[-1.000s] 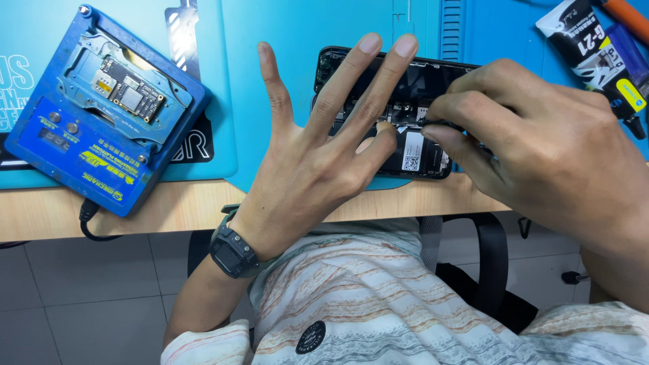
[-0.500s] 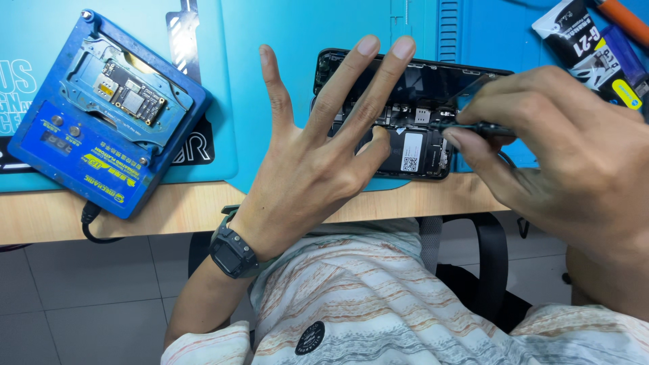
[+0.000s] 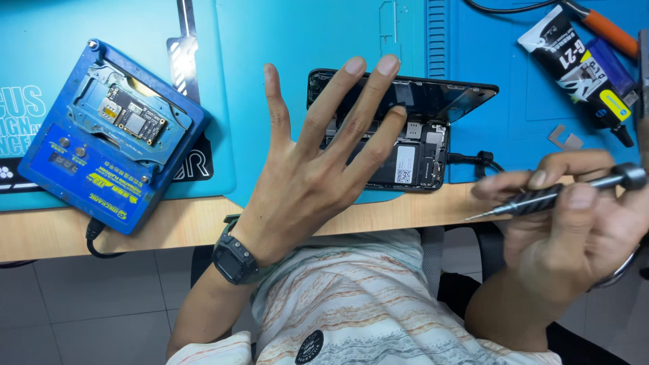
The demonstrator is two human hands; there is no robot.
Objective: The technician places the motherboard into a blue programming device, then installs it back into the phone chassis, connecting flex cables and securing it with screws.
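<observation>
An opened black smartphone lies on the blue work mat, its insides showing and its screen panel tilted up at the far side. My left hand rests on the phone's left part with fingers spread, a dark watch on its wrist. My right hand is off the table's near edge to the right, away from the phone. It grips a slim dark precision screwdriver whose tip points left. A thin black cable leaves the phone's right side.
A blue heating platform with a small circuit board clamped in it stands at the left, its cord hanging over the wooden table edge. A glue tube and other tools lie at the back right. A small metal piece rests on the mat.
My right hand has pulled the screwdriver out of the phone, moving right and toward me off the table edge. My left hand has stayed on the phone.
</observation>
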